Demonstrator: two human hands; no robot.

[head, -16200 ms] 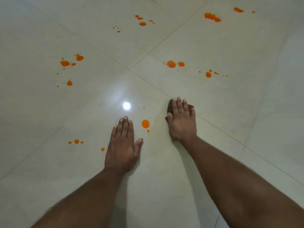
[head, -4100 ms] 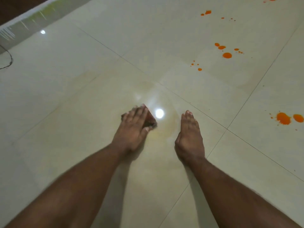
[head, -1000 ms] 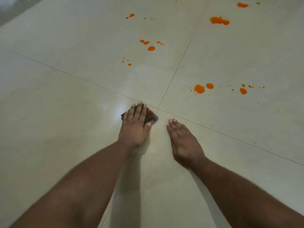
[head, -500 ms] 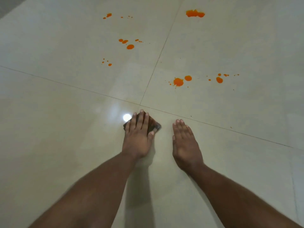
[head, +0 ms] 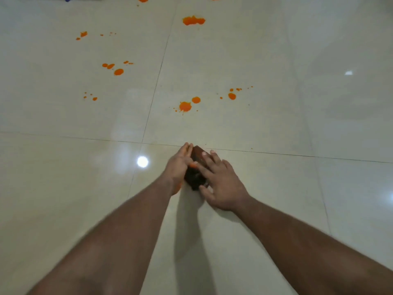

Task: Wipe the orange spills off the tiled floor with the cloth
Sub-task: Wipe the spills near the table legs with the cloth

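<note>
Head view: left hand (head: pixel 177 167) and right hand (head: pixel 221 184) both touch dark cloth (head: pixel 196 165), fingers fairly straight; orange spills (head: pixel 185 106) on floor (head: pixel 276 128) ahead.

- Half a second ago our right hand (head: pixel 223 184) lay flat on the floor (head: pixel 276 128) apart from the cloth (head: pixel 196 165); now it has come across and its fingers rest on the cloth.
- Our left hand (head: pixel 178 167), which pressed flat on top of the cloth, has turned onto its edge against the cloth's left side.
- The cloth, earlier mostly covered, now shows between our two hands.
- Our view has swung: the orange spills (head: pixel 185 106) sit more centrally ahead of us.
</note>
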